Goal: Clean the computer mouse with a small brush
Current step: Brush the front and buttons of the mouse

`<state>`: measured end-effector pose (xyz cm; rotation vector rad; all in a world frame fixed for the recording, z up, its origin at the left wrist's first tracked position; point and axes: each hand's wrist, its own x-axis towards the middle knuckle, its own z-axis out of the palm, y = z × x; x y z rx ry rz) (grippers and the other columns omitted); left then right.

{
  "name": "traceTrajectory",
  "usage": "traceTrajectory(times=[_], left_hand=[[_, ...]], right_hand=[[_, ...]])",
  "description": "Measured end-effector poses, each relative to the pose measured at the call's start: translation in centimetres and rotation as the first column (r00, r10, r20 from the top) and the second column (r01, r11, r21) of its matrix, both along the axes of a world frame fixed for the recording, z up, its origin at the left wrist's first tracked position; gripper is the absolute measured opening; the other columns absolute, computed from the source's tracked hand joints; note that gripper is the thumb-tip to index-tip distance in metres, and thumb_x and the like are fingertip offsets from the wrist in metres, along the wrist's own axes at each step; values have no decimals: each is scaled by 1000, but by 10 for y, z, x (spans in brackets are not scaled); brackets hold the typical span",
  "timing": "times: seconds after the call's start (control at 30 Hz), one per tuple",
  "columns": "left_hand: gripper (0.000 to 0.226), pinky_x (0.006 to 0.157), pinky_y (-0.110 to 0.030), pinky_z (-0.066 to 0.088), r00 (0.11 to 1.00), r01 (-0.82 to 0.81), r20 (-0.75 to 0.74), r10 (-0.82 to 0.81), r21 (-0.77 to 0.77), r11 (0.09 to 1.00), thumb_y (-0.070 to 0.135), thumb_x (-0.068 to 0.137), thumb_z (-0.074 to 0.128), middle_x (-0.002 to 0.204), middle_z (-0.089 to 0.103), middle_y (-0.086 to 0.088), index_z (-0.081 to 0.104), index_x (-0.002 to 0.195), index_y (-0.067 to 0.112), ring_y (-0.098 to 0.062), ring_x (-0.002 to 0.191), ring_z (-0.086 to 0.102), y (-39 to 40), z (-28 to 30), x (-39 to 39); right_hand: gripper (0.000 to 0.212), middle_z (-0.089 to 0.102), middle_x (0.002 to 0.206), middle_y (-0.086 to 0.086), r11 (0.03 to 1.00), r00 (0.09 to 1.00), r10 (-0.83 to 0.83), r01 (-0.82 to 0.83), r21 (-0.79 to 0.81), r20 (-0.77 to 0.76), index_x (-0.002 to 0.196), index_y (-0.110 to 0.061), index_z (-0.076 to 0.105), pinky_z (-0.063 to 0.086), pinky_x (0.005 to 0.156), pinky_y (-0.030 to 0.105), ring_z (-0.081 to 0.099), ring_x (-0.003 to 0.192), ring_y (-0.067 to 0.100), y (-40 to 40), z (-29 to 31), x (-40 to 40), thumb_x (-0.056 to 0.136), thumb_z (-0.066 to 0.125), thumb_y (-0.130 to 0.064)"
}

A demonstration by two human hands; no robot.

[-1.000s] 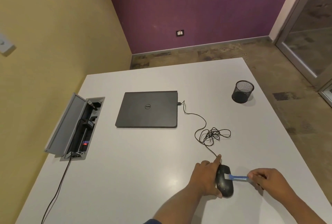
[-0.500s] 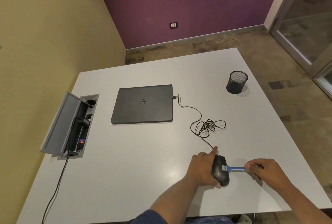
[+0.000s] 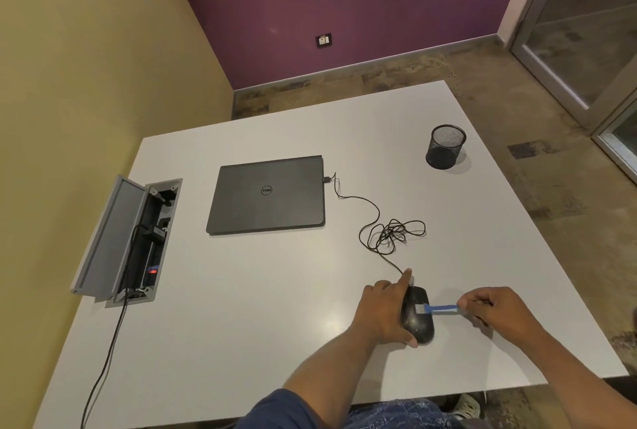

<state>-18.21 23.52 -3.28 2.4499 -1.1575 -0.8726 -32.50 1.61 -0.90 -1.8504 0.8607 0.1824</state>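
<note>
A black wired computer mouse (image 3: 418, 320) lies on the white table (image 3: 241, 291) near its front edge. My left hand (image 3: 384, 311) grips the mouse along its left side, index finger stretched past its front. My right hand (image 3: 496, 311) pinches the end of a small blue brush (image 3: 439, 308). The brush lies level, and its white bristles rest on the top of the mouse. The mouse cable (image 3: 389, 234) runs in a tangled loop to a closed dark laptop (image 3: 269, 194).
A black mesh pen cup (image 3: 445, 146) stands at the back right. An open grey cable hatch (image 3: 127, 239) with plugs and a black cord sits at the table's left. Yellow wall lies left, floor beyond the far and right edges.
The view has shifted a little, so the table sits lower and more of its front edge shows. Both hands, the mouse and the brush keep the same hold and pose.
</note>
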Motion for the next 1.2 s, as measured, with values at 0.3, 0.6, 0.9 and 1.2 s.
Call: traceTrajectory(times=[0.3, 0.6, 0.9, 1.2], left_hand=[[143, 105, -46, 38, 1000, -7, -7, 7, 10, 1000, 53, 52, 93, 143, 54, -2, 3, 161, 30, -28, 130, 46, 0, 2, 0], [140, 104, -46, 39, 1000, -22, -3, 22, -7, 1000, 49, 54, 93, 138, 57, -3, 6, 161, 26, -30, 127, 48, 2, 4, -2], [139, 106, -44, 36, 999, -30, -32, 29, -20, 999, 48, 53, 91, 140, 54, 0, 4, 160, 29, -28, 129, 45, 0, 0, -2], [140, 103, -42, 36, 999, 10, -36, -9, 7, 1000, 53, 52, 87, 137, 55, 0, 0, 160, 33, -26, 129, 44, -4, -1, 2]], right_hand=[[17, 71, 60, 17, 999, 998, 41, -40, 19, -48, 73, -13, 82, 48, 51, 25, 59, 48, 14, -4, 4, -7, 87, 75, -6], [25, 72, 60, 7, 984, 980, 172, -176, -31, -99, 71, -15, 79, 46, 52, 13, 60, 50, 9, -4, 19, 1, 93, 68, -13], [26, 72, 59, 10, 990, 986, 128, -132, -40, -105, 68, -13, 78, 54, 61, 27, 65, 54, 18, -6, 18, 1, 92, 68, -8], [24, 74, 60, 8, 997, 987, 65, -72, -41, -146, 69, -15, 81, 53, 55, 18, 64, 49, 9, -8, 8, -3, 89, 70, -8]])
